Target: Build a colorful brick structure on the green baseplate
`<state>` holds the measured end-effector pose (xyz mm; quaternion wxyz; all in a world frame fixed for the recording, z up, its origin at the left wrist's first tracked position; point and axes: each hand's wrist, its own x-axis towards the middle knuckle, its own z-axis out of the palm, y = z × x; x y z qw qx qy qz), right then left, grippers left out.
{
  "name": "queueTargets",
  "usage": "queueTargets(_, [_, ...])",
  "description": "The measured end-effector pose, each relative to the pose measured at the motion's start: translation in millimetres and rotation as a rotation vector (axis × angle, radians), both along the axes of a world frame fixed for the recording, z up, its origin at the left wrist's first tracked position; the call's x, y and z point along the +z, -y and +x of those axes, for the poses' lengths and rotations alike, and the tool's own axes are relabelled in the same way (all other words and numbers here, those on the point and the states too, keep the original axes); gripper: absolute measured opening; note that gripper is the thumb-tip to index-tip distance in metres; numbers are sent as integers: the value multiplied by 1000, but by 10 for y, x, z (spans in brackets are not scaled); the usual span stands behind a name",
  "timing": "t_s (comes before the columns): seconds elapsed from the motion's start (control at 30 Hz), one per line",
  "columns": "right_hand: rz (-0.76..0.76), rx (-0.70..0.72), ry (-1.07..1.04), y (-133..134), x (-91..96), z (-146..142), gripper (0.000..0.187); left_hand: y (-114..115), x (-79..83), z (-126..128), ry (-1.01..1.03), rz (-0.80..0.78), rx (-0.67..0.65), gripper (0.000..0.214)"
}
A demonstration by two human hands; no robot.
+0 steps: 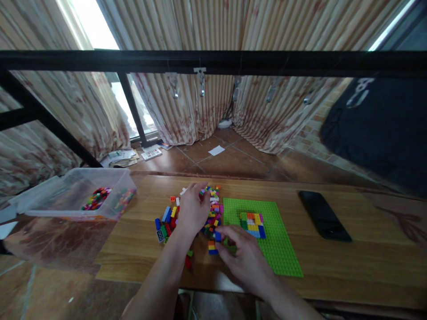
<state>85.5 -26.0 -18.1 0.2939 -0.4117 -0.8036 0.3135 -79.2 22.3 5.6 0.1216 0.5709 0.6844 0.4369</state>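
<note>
My right hand [247, 258] pinches a small blue brick [218, 236] between thumb and fingertips, beside the left edge of the green baseplate [280, 249]. On that plate sits a low, multicoloured block of joined bricks [252, 225], with yellow, orange, white, green and blue pieces. My left hand [192, 209] arches over the pile of loose bricks [213, 215], thumb and forefinger apart; its other fingertips are hidden. A small stack of orange, yellow and blue bricks [212, 248] stands just left of my right hand. Larger bricks [166, 226] lie left of my left wrist.
A clear plastic box [115, 178] with more small bricks stands at the left. A black phone [323, 215] lies on the wooden table [376, 266] at the right. Behind the table runs a black metal bar [220, 62] with hooks, before striped curtains.
</note>
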Motion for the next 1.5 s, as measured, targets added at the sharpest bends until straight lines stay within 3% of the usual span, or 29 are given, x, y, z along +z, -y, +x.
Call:
queueTargets(0.13, [-163, -208, -106, -243, 34, 398, 22, 28, 8, 161, -74, -69, -109, 26])
queueTargets(0.3, [-319, -424, -315, -532, -73, 926, 31, 107, -86, 448, -134, -102, -303, 31])
queueTargets(0.47, [-451, -405, -297, -630, -226, 1198, 34, 223, -185, 713, -288, -210, -502, 30])
queueTargets(0.67, [-424, -312, -134, -600, -308, 1184, 27, 277, -230, 853, -388, -228, -611, 28])
queueTargets(0.83, [-376, -264, -88, -600, -302, 1148, 25, 279, -258, 880, -429, -228, -630, 28])
queueTargets(1.03, [-353, -273, -67, -606, -288, 1163, 28, 241, -272, 818, -428, -266, -554, 27])
queueTargets(1.17, [-400, -319, -214, -629, -265, 1141, 31, 206, -245, 739, -427, -269, -493, 25])
queueTargets(1.37, [-660, -375, -565, -625, -119, 1083, 37, 174, -215, 662, -425, -283, -426, 28])
queueTargets(1.5, [-745, -366, -713, -628, -92, 1051, 36, 167, -222, 643, -449, -295, -405, 27])
